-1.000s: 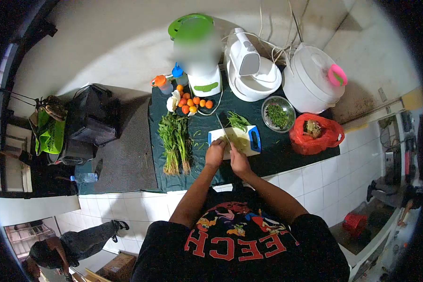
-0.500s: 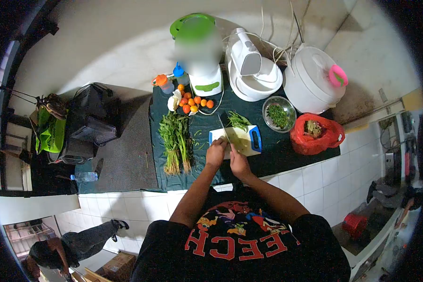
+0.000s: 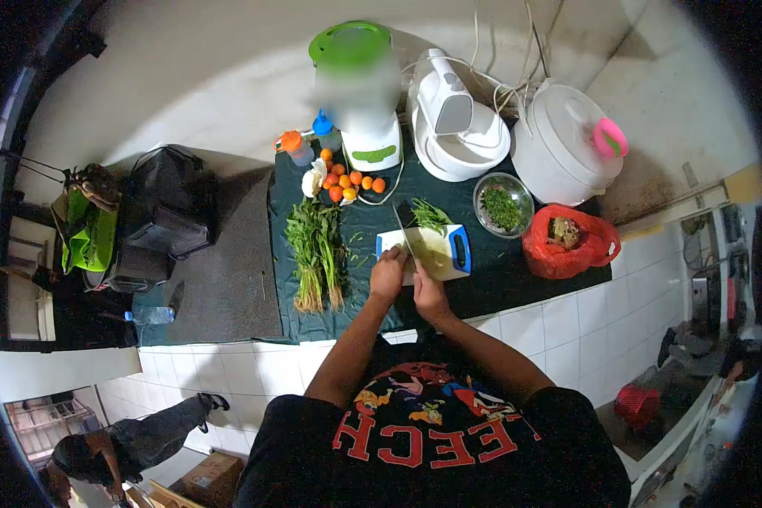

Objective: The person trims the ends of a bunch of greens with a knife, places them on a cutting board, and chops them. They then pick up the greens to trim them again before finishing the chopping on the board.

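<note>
My right hand (image 3: 430, 296) is closed around the handle of a kitchen knife (image 3: 406, 233), whose blade points away from me across the cutting board (image 3: 438, 254). The board is white with a blue edge and a blue handle on its right. My left hand (image 3: 388, 275) lies over the board's left side, fingers curled close to the blade; whatever they hold is hidden. Cut green stalks (image 3: 430, 215) rest at the board's far edge. A clear bowl (image 3: 527, 203) of chopped greens (image 3: 503, 208) stands beyond the board to the right.
Left of the board lies a bunch of leafy greens (image 3: 315, 254) with roots. Behind it are tomatoes (image 3: 348, 194) and two small bottles. A blender (image 3: 372, 140), a white stand mixer (image 3: 453, 127), a rice cooker (image 3: 567, 140) and a red plastic bag (image 3: 559, 262) surround the workspace. Another person (image 3: 135, 449) is at lower left.
Both hands and the knife stay almost in place over the board. The view has shifted very slightly; the person at lower left has barely moved.
</note>
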`<state>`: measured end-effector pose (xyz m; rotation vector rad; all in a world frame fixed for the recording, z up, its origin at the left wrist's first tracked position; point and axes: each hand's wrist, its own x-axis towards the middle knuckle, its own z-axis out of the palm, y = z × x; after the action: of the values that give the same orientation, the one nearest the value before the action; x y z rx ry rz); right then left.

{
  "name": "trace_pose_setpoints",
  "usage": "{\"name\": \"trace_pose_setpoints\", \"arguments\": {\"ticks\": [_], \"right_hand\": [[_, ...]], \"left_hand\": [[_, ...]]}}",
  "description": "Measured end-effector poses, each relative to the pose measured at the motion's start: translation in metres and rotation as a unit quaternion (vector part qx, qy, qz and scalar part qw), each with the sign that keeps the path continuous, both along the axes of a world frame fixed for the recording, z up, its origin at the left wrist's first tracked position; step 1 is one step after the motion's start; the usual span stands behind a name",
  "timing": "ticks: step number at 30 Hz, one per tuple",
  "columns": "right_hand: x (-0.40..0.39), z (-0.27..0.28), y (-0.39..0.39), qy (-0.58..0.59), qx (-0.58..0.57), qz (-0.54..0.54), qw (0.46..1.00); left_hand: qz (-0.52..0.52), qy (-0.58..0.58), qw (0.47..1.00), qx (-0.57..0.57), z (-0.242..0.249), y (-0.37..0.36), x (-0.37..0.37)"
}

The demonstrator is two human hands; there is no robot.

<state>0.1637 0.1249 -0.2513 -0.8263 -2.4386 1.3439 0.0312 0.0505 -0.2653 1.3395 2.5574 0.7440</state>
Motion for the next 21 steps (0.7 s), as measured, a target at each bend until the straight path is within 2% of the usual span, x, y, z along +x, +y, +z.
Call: {"name": "trace_pose_setpoints", "arguments": {"ticks": [1,3,7,9,13,15,16,18,19,21], "right_hand": [[-0.001,-0.010,0.000,-0.002,-0.001,0.001,1.000],[-0.006,-0.019,-0.001,0.143,0.140,-0.039,0.979],[-0.011,0.007,0.011,0.058,0.058,-0.022,0.996],[-0.008,0.022,0.011,-0.071,-0.063,0.013,0.995],[0.013,0.006,-0.001,-0.013,0.002,0.018,1.000],[0.012,-0.008,-0.003,0.096,0.040,-0.016,0.994],[0.011,-0.010,-0.002,0.095,0.038,-0.015,0.995],[0.001,-0.010,0.007,0.064,0.052,0.003,0.997],[-0.005,0.008,0.011,0.065,0.052,0.000,0.997],[-0.012,0.038,0.015,-0.136,-0.066,0.037,0.988]], "left_hand": [[0.001,-0.002,1.000,-0.001,0.002,0.000,-0.001],[-0.014,-0.032,0.999,0.005,0.004,-0.002,-0.004],[-0.021,-0.013,1.000,-0.015,0.002,-0.002,-0.002],[-0.029,-0.009,0.999,-0.011,0.000,-0.006,-0.001],[-0.017,-0.024,0.999,-0.015,0.005,-0.007,0.001],[-0.022,-0.019,1.000,0.006,0.004,-0.005,-0.001],[-0.021,-0.019,1.000,0.003,0.004,-0.006,0.000],[-0.030,-0.002,0.999,-0.013,0.005,-0.005,-0.001],[-0.033,0.000,0.999,-0.013,0.003,-0.005,-0.001],[-0.019,-0.034,0.999,-0.003,0.003,-0.005,-0.002]]}}
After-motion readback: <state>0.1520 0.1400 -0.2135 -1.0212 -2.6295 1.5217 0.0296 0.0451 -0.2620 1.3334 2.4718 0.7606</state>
